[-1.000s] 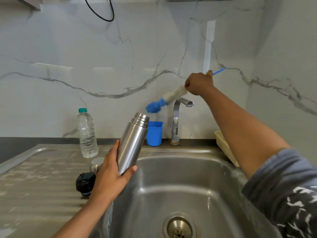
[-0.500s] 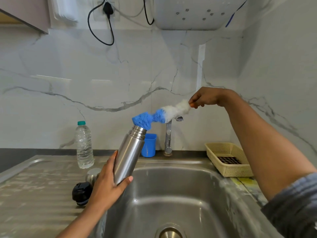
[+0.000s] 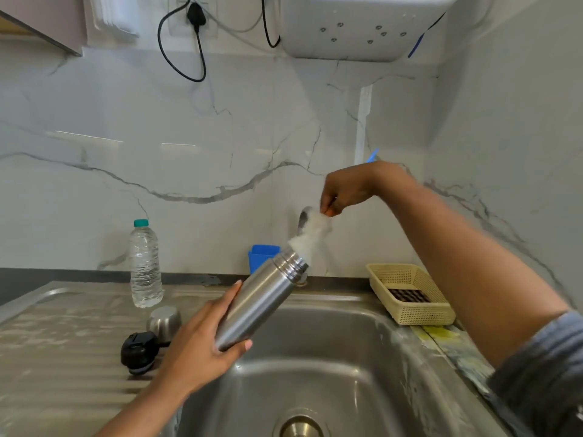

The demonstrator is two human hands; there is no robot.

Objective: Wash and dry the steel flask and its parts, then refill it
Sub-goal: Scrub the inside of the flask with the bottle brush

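Where the flask is sitting: the cylindrical brushed-steel flask point(image 3: 262, 301) is leaning mouth-up to the right above the stainless-steel sink basin point(image 3: 315, 357), its cap off.
Left hand point(image 3: 202, 345): its grip is wrapping the flask's lower body, thumb on the near side, fingers curling behind.
Right hand point(image 3: 344, 190): its grip is pinching the stem of the white-bristled bottle brush point(image 3: 310, 234), just above the bristles; a blue handle tip is showing behind the wrist.
Brush: its white bristles are meeting the flask mouth; blurred, so how far it is reaching inside cannot be told.
Steel dome-shaped cup lid point(image 3: 164, 320): standing upside down on the ribbed steel draining surface point(image 3: 63, 326), left of the flask.
Round black stopper point(image 3: 138, 351): lying just in front of the cup lid.
Clear plastic water bottle with teal cap point(image 3: 145, 266): standing upright behind both.
Blue plastic cup point(image 3: 262, 255): standing by the wall, behind the flask neck.
Cream perforated plastic basket point(image 3: 422, 315): resting right of the basin, something dark lying in it.
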